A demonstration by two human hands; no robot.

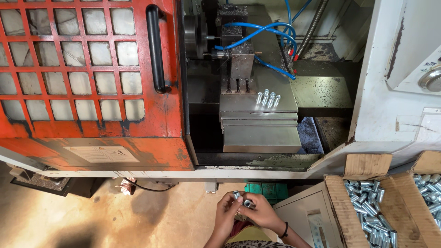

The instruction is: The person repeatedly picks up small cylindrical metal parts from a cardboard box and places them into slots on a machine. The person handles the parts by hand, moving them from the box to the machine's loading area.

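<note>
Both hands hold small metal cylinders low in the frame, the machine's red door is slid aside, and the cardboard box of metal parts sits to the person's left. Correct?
Not quite. In the head view the cardboard box of metal parts sits to the person's right, not left. The rest stands: left hand and right hand hold small metal cylinders, and the red door is slid aside.

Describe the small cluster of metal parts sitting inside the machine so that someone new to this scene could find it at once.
Start at the red sliding door with its black handle; right of it the machine stands open. On the flat steel slide, below the blue hoses, stand a few shiny sleeves. Unlike those heaped in the cardboard boxes, they stand upright.
</note>
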